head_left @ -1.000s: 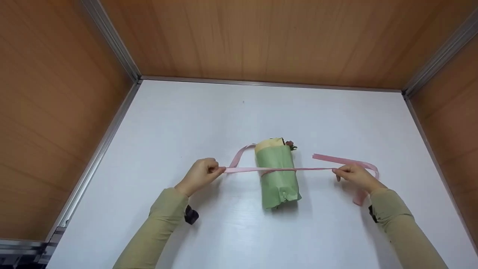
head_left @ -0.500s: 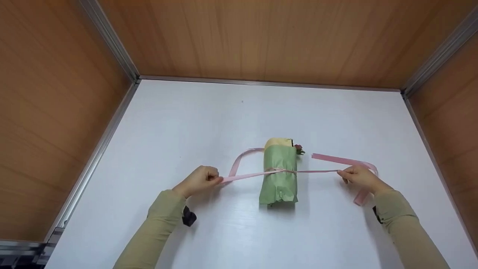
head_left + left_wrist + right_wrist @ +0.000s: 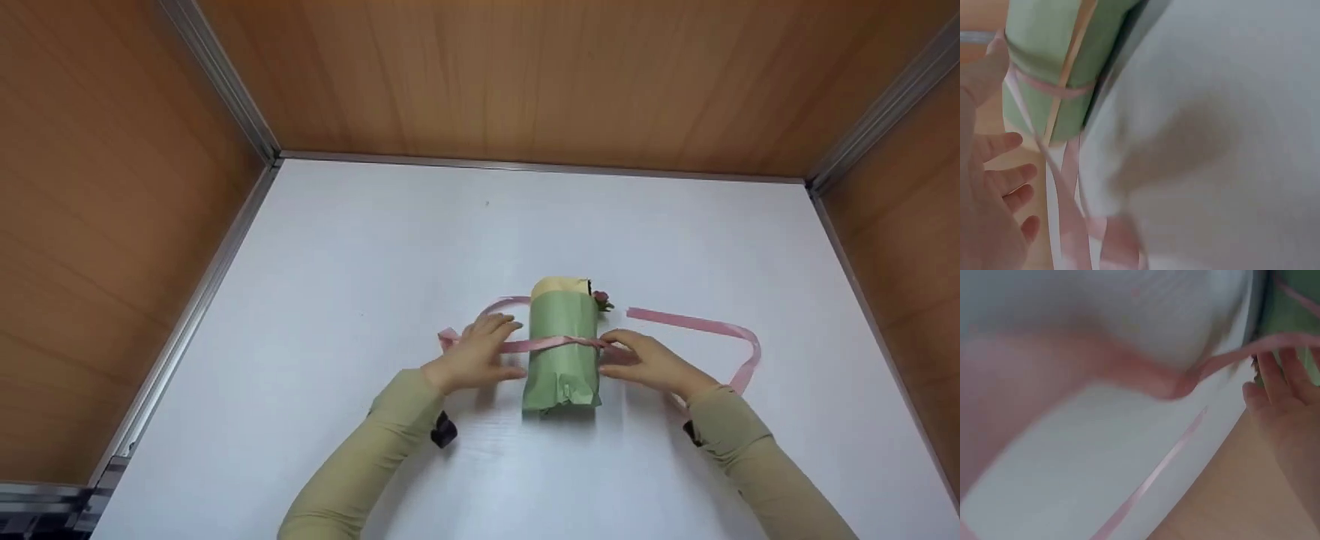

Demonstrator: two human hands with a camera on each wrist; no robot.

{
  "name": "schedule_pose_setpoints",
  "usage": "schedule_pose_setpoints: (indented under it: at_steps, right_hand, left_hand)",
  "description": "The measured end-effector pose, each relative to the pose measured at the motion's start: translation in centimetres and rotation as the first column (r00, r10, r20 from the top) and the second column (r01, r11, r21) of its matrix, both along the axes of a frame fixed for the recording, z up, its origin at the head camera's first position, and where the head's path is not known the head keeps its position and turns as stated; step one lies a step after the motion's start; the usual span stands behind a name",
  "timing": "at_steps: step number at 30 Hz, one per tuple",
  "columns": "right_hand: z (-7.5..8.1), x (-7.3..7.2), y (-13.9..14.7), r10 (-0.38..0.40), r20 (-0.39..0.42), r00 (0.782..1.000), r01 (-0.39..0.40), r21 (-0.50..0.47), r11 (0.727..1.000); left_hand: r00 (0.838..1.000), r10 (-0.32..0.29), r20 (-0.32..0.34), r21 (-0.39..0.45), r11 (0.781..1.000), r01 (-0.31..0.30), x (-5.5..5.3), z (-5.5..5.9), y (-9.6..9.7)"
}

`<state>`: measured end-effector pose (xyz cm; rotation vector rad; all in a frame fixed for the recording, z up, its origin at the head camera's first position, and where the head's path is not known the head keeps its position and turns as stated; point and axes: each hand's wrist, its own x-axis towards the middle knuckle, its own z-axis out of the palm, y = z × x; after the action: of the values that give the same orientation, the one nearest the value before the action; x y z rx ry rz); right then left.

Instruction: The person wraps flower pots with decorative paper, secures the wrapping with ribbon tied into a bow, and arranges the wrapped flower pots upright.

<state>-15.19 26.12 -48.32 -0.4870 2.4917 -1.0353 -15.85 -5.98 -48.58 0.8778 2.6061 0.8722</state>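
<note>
A small bouquet [image 3: 562,315] wrapped in green paper with a cream inner layer lies on the white table. A reddish flower [image 3: 602,301] pokes out at its upper right. Pink ribbon [image 3: 551,343] crosses the wrap at mid-height. My left hand [image 3: 476,356] is at the bouquet's left side, fingers spread over the ribbon's left part. In the left wrist view its thumb reaches the green paper [image 3: 1039,34], its other fingers hold nothing. My right hand [image 3: 652,364] has its fingertips at the right side of the wrap, loosely bent by the ribbon [image 3: 1280,341].
A loose tail of ribbon [image 3: 682,322] curves over the table to the right. The other end [image 3: 448,337] shows behind my left hand. Wood panels [image 3: 540,82] with metal edging close off the back and both sides.
Both hands have let go of the ribbon ends they pinched and come inward to the bouquet's sides. The ribbon has gone slack, and the bouquet has shifted slightly right since the first frame.
</note>
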Motion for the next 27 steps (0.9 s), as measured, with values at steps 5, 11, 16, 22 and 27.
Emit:
schedule_pose_setpoints:
  at_steps: [5, 11, 16, 22, 27]
  right_hand:
    - [-0.7, 0.3, -1.7, -0.030, -0.018, 0.999, 0.029, -0.093, 0.995]
    - [-1.3, 0.4, -1.8, -0.028, -0.050, 0.998, 0.024, -0.077, 0.997]
    - [-1.2, 0.5, -1.8, -0.064, -0.024, 0.998, 0.062, -0.076, 0.995]
    - [-1.3, 0.5, -1.9, -0.197, 0.099, 0.975, 0.208, -0.112, 0.972]
    - [-1.7, 0.3, -1.4, -0.355, 0.094, 0.930, 0.367, -0.211, 0.906]
  left_hand:
    - [0.999, -0.025, 0.025, 0.047, 0.999, 0.024, 0.2, -0.7, 2.7]
    - [0.994, 0.032, 0.103, 0.071, 0.997, -0.039, 0.6, -1.4, 3.3]
    - [0.994, 0.029, 0.101, 0.129, 0.991, -0.042, 0.3, -1.6, 3.2]
    - [0.996, 0.040, 0.074, 0.199, 0.978, -0.054, -0.3, -1.7, 2.8]
    - [0.971, 0.122, 0.206, 0.348, 0.918, -0.189, -0.7, -1.9, 2.5]
